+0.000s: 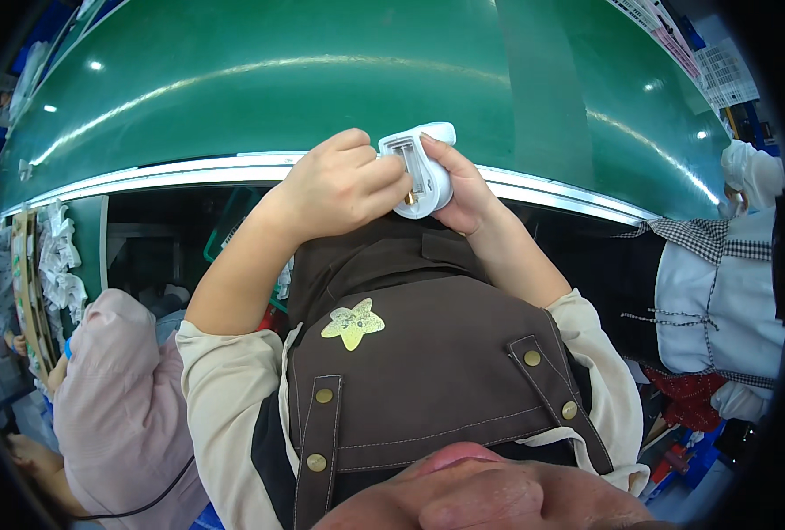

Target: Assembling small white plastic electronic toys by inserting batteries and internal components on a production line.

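A small white plastic device (pixel 440 183) is held over the near edge of the green table, its open battery compartment (pixel 400 147) facing up. My right hand (pixel 465 187) is closed around the device's right side, the thumb near its top. My left hand (pixel 350 184) is closed, with its curled fingertips at the compartment. Just below those fingertips shows the copper-coloured end of a battery (pixel 410 199); the fingers cover the rest of it. A pale, rounded part (pixel 441 132) sticks out at the device's top right.
The green tabletop (pixel 269 97) stretches away beyond a pale metal edge strip (pixel 578 196). A person in a pink top (pixel 127 389) is at my left, and one in a white apron (pixel 719 300) is at my right. Printed sheets (pixel 726 75) lie at the far right.
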`<control>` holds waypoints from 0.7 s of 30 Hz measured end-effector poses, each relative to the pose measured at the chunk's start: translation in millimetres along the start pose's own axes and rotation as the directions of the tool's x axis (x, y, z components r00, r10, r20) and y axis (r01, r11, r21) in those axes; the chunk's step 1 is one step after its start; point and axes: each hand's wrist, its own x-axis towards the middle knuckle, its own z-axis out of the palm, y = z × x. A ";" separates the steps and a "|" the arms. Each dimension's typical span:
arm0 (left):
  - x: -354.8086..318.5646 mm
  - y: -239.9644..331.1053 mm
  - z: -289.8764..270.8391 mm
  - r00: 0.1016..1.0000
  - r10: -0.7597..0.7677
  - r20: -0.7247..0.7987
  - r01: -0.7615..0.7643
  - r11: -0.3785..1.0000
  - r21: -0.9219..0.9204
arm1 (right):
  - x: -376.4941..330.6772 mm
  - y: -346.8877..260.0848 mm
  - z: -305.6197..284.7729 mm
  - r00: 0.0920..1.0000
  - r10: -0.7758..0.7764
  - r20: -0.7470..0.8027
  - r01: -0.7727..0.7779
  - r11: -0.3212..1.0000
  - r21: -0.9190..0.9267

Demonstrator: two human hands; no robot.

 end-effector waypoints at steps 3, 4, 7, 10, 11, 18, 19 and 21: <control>-3.5 2.8 10.5 0.992 -0.119 -0.036 0.116 0.990 -0.085 | 0.1 1.6 -3.2 1.000 -0.025 0.008 0.024 0.998 0.057; -3.9 5.3 15.2 0.978 -0.191 -0.078 0.180 0.975 -0.134 | 0.1 1.9 -4.0 1.000 -0.027 0.007 0.026 0.997 0.079; -6.8 22.1 29.5 0.907 -0.391 -0.157 0.318 0.880 -0.354 | 1.5 5.9 -11.3 0.999 -0.046 0.001 0.045 0.998 0.041; -8.5 36.1 30.1 0.756 -0.653 -0.041 0.544 0.662 -0.516 | -0.7 8.5 -9.3 0.997 -0.076 0.001 0.076 0.997 -0.015; -8.1 34.0 32.3 0.756 -0.640 -0.137 0.516 0.711 -0.477 | -1.5 8.3 -6.4 0.996 -0.094 0.008 0.094 0.995 -0.021; -15.5 31.0 35.5 0.354 -0.838 0.415 0.561 -0.164 -0.811 | 4.1 22.3 -4.9 0.976 -0.216 0.038 0.219 0.961 -0.167; -17.5 29.4 39.3 0.398 -0.834 0.383 0.495 -0.156 -0.855 | 5.0 23.9 -3.0 0.973 -0.224 0.060 0.231 0.959 -0.164; -29.4 30.3 47.1 0.453 -0.829 0.328 0.534 -0.042 -0.844 | 7.7 26.6 -2.1 0.970 -0.231 0.081 0.242 0.957 -0.159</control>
